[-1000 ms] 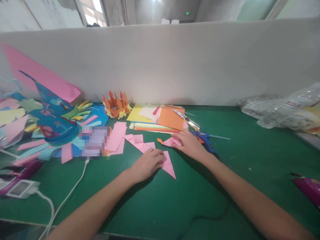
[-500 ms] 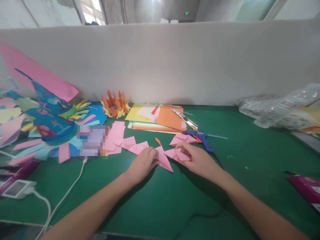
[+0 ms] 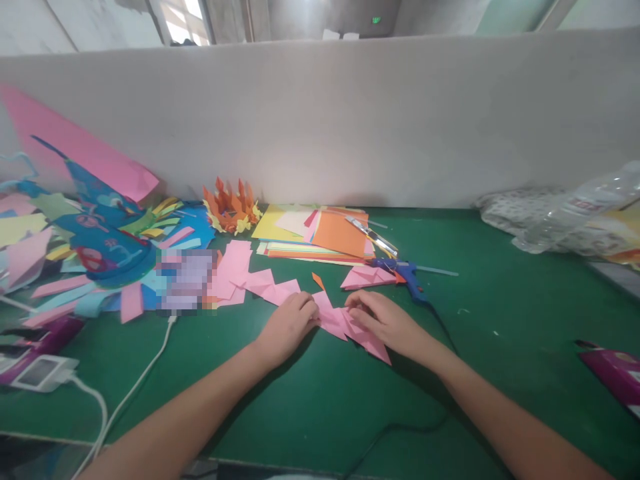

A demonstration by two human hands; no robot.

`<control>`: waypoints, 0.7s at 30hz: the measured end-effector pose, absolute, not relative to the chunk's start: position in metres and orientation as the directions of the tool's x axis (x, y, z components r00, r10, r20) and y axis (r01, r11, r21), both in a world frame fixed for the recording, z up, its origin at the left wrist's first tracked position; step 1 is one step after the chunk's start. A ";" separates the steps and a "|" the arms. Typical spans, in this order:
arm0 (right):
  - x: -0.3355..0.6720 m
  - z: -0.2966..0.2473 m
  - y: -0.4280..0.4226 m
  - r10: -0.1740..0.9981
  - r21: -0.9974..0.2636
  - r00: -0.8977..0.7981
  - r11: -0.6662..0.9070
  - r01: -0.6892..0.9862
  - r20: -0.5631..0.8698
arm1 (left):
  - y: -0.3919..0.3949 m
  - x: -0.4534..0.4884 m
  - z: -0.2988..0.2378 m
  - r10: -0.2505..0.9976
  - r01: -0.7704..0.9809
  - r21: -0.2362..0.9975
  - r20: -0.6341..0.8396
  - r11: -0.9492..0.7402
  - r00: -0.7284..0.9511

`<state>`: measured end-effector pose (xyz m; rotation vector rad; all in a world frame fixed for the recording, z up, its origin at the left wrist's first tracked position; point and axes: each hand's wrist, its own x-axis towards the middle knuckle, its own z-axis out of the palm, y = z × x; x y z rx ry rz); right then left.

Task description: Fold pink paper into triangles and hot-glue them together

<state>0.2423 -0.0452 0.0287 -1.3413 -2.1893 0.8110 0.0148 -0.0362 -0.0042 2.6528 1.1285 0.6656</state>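
Note:
A chain of folded pink paper pieces (image 3: pixel 333 323) runs across the green table, its left part showing beyond my left hand (image 3: pixel 289 325). That hand pinches the chain near its middle, its fingertips partly hidden. On the right end piece (image 3: pixel 373 344), which slants down toward me, my right hand (image 3: pixel 387 321) has its thumb and fingers closed. Just behind the chain lies a small orange paper piece (image 3: pixel 318 281). Another folded pink piece (image 3: pixel 367 277) rests behind my right hand, close to the blue glue gun (image 3: pixel 411 279).
Coloured paper sheets (image 3: pixel 340 233) with a cutter (image 3: pixel 373 235) on top lie at the back. Left of them stand an orange paper crown (image 3: pixel 231 210) and a blue decorated hat (image 3: pixel 107 247). A plastic bottle (image 3: pixel 575 210) leans at the right. A white cable (image 3: pixel 143 383) crosses the left side.
My right hand has shifted slightly left, and the right pink piece has turned so its tip points down toward me. The left hand stays nearly in place.

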 end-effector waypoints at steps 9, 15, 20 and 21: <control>0.235 0.020 -0.048 0.892 -0.608 -0.442 0.403 0.684 0.094 | -0.032 0.013 -0.007 0.725 0.616 0.385 0.308 -0.687 0.617; 0.233 0.012 -0.048 0.868 -0.593 -0.481 0.454 0.665 0.125 | -0.030 0.010 -0.008 0.713 0.595 0.400 0.300 -0.697 0.634; 0.231 0.008 -0.048 0.849 -0.616 -0.506 0.482 0.623 0.152 | -0.029 0.009 -0.009 0.716 0.614 0.371 0.302 -0.696 0.629; 0.230 0.007 -0.048 0.847 -0.620 -0.509 0.483 0.618 0.152 | -0.029 0.009 -0.010 0.721 0.626 0.360 0.299 -0.691 0.625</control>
